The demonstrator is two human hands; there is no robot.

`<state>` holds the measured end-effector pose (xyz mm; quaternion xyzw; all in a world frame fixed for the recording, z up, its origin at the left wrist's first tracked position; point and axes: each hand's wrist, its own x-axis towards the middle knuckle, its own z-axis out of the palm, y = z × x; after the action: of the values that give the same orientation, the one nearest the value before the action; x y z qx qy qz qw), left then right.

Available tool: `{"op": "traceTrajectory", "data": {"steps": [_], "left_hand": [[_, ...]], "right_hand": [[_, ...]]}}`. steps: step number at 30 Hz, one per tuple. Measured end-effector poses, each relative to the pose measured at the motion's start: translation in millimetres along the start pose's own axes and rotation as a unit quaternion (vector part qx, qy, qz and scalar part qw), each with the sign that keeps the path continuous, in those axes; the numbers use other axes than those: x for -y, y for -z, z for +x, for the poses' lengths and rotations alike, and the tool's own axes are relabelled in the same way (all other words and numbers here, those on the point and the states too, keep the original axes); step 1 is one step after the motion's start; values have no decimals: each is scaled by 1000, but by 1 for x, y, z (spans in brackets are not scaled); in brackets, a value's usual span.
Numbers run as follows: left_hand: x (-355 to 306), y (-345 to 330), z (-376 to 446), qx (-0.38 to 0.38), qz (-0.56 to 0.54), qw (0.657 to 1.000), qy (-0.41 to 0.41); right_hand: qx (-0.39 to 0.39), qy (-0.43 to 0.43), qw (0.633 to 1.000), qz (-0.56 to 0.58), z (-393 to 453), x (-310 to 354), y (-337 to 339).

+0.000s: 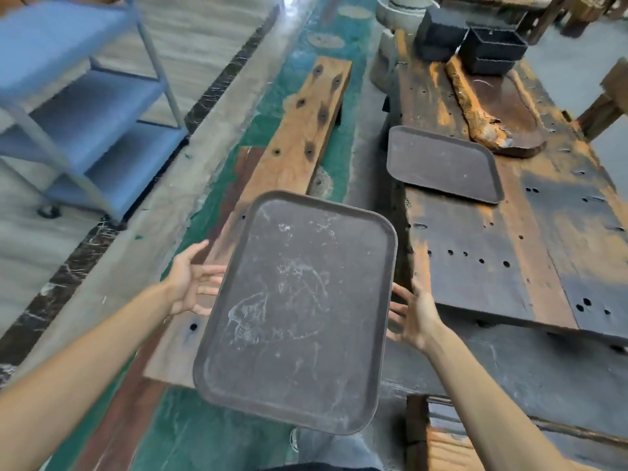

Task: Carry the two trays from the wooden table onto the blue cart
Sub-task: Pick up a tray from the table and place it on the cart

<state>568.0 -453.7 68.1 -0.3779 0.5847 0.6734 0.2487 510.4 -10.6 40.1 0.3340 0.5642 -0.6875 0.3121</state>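
A dark brown scuffed tray [295, 311] hangs level in front of me over the wooden bench. My left hand [192, 280] holds it at its left rim, fingers under the edge. My right hand [416, 314] holds its right rim the same way. A second dark tray [441, 163] lies flat on the worn wooden table [509, 253], partly over the table's left edge. The blue cart [81, 96] with three shelves stands at the upper left, apart from the table across a strip of floor.
A long wooden bench [299, 130] runs between me and the cart, on green floor. Black bins [489, 49] and a rough piece of wood on a dish [475, 107] sit at the table's far end. A second bench [441, 436] is at the lower right.
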Motion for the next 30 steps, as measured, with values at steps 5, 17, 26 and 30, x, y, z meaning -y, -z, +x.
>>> {"op": "traceTrajectory", "data": {"steps": [5,17,26,30], "left_hand": [[73,103,-70,-39,-79,996,-4],[204,296,-193,-136,-174,975,-35],[235,379,-217,-191,-247,949,-46],[233,426,-211,-219,-268,938,-35]], "right_hand": [[44,-11,996,-74,-26,-46,-100],[94,-5,974,-205,-87,-144,-319],[132,14,950,-283,-89,-167,-455],[142,2,942,-304,-72,-177,-521]]}}
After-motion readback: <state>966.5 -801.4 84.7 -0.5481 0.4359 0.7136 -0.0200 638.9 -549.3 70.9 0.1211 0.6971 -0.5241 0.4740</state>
